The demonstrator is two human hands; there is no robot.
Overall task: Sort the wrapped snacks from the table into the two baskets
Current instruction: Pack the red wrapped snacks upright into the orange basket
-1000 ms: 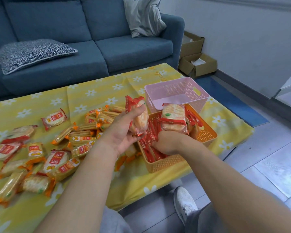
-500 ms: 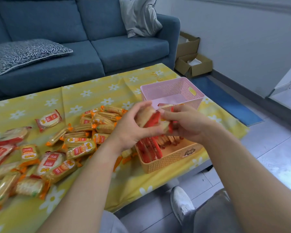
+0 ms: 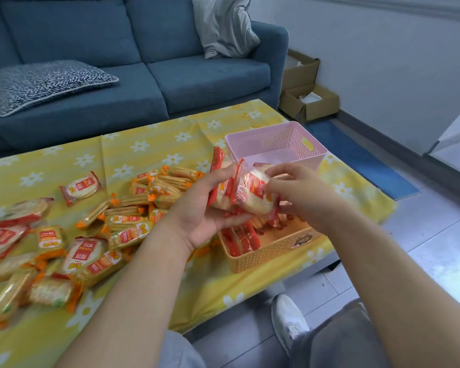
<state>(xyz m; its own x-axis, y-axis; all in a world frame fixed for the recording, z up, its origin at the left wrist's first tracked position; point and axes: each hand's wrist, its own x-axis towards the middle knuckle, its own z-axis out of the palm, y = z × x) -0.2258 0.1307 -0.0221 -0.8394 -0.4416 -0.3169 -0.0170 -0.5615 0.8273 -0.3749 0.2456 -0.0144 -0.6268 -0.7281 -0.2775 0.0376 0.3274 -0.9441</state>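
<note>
Left hand (image 3: 197,219) gripping red snacks (image 3: 254,193), right hand (image 3: 303,195) pinching one; I'm seeing orange basket (image 3: 266,257) partly filled, pink basket (image 3: 274,144) seemingly empty, pile (image 3: 129,232) at left unsorted.

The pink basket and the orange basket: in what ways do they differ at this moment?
The pink basket stands farther away, the orange basket nearer. The orange basket holds red-wrapped snacks; the pink basket shows none in its visible part. Both are rectangular with perforated walls.

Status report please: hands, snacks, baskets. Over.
Left hand grips red-wrapped packs; right hand pinches the front one. Both above orange basket, partly filled. Pink basket: no snack seen. Pile waits on table; nothing blocks.
</note>
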